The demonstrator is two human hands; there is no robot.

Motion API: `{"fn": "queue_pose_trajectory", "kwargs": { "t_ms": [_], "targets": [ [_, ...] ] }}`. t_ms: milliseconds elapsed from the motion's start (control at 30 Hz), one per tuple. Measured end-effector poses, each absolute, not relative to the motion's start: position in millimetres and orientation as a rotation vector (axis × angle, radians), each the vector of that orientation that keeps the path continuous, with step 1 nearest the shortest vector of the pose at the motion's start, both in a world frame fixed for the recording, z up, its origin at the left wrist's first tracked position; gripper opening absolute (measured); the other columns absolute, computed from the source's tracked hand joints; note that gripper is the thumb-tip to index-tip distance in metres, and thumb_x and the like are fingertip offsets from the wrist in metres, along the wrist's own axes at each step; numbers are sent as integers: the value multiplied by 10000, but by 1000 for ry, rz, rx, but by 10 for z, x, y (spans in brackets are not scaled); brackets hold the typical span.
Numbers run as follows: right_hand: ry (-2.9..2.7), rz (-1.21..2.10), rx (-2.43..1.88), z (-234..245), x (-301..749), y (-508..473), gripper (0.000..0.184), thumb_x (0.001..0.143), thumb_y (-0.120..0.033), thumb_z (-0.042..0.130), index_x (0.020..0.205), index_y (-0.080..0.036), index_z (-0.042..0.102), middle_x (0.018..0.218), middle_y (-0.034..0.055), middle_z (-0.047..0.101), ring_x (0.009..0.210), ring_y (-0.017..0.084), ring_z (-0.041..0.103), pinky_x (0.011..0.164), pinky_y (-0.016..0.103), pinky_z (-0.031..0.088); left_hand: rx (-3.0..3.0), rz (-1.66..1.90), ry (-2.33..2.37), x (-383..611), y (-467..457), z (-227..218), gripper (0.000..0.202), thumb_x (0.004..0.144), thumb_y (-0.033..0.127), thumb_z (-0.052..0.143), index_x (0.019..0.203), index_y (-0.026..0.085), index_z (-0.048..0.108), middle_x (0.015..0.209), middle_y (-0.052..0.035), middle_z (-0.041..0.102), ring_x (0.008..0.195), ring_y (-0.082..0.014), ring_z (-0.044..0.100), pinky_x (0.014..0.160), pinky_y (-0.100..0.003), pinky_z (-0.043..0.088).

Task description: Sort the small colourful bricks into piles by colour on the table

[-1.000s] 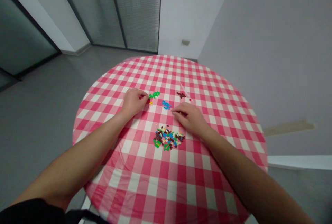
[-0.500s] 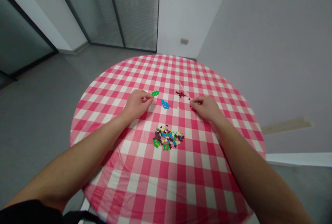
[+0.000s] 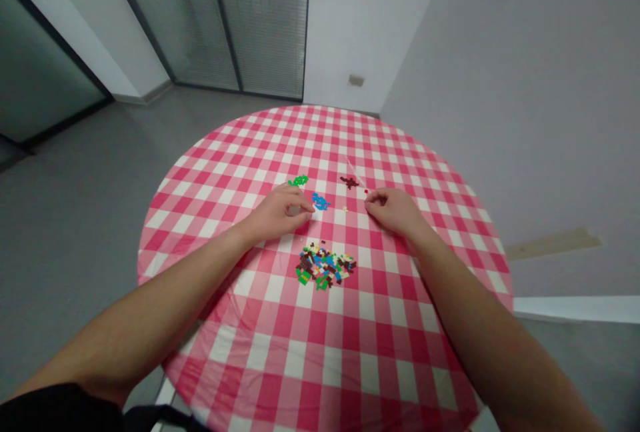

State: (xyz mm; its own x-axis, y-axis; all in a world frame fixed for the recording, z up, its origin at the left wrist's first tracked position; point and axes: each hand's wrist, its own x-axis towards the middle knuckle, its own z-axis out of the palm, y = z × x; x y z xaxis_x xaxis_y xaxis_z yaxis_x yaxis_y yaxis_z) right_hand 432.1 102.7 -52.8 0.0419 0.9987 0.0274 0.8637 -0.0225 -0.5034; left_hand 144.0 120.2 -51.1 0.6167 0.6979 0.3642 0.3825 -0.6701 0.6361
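A mixed heap of tiny coloured pieces (image 3: 325, 267) lies on the round table (image 3: 280, 365) with its red and white check cloth. Farther back sit small sorted groups: green pieces (image 3: 299, 181), blue pieces (image 3: 321, 203), brown pieces (image 3: 349, 183), and a lone red piece (image 3: 366, 191). My left hand (image 3: 280, 212) rests on the cloth beside the blue group, fingers curled together. My right hand (image 3: 395, 209) lies just right of the red piece, fingers pinched. What either hand holds is too small to see.
A tiny pale piece (image 3: 345, 208) lies between the two hands. The table edge drops to a grey floor on all sides. A grey wall stands close on the right, glass doors with blinds at the back left.
My right hand moved from beside the blue pieces to the right, near the red piece. My left hand slid from the green pieces toward the blue group.
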Motion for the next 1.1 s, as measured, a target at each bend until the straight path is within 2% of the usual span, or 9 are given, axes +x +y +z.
{"fn": "queue_pose_trajectory", "kwargs": {
  "t_ms": [133, 267, 367, 533, 733, 967, 1100],
  "targets": [
    [-1826, 436, -1895, -545, 4321, 1039, 177, 758, -284, 600, 807, -177, 732, 716, 66, 704, 655, 195, 617, 587, 295, 420, 2468, 637, 604, 1500, 1131, -540, 137, 866, 224, 624, 915, 244, 750, 912, -43, 713, 916, -201, 605, 897, -380, 423],
    [-1778, 347, -1830, -566, 4309, 1046, 197, 772, -292, 586, 831, -170, 729, 710, 64, 697, 641, 196, 606, 595, 310, 426, 2558, 495, 484, 1560, 1079, -591, 231, 916, 180, 566, 984, 291, 758, 964, -31, 701, 921, -185, 592, 889, -362, 387],
    [-1772, 325, -1798, -574, 4293, 1044, 204, 777, -302, 588, 842, -169, 727, 696, 51, 681, 627, 186, 592, 601, 308, 424, 2604, 447, 483, 1577, 1070, -598, 238, 928, 177, 566, 973, 304, 761, 986, -24, 693, 946, -188, 583, 884, -361, 366],
    [-1783, 326, -1776, -562, 4267, 1033, 203, 786, -300, 593, 850, -164, 730, 690, 45, 673, 617, 175, 577, 600, 300, 416, 2569, 426, 465, 1578, 1081, -554, 146, 902, 223, 627, 946, 257, 761, 933, -30, 692, 901, -183, 603, 864, -357, 385],
    [-1775, 332, -1769, -555, 4244, 1022, 204, 786, -297, 597, 858, -167, 736, 669, 35, 662, 607, 174, 568, 596, 298, 412, 2507, 445, 503, 1575, 1085, -562, 280, 836, 75, 553, 926, 232, 767, 905, -30, 694, 887, -175, 613, 890, -356, 410],
    [-1787, 349, -1745, -563, 4235, 1023, 194, 793, -299, 591, 852, -175, 729, 681, 38, 665, 606, 173, 571, 581, 301, 409, 2500, 476, 536, 1566, 1112, -598, 145, 880, 185, 606, 870, 221, 747, 887, -32, 703, 890, -180, 611, 873, -345, 407],
    [-1786, 368, -1715, -557, 4215, 1003, 190, 791, -297, 599, 862, -177, 728, 681, 37, 663, 609, 174, 576, 579, 301, 413, 2505, 459, 549, 1573, 1119, -603, 146, 897, 197, 586, 819, 220, 709, 875, -23, 711, 889, -176, 611, 886, -336, 389]
  ]
}}
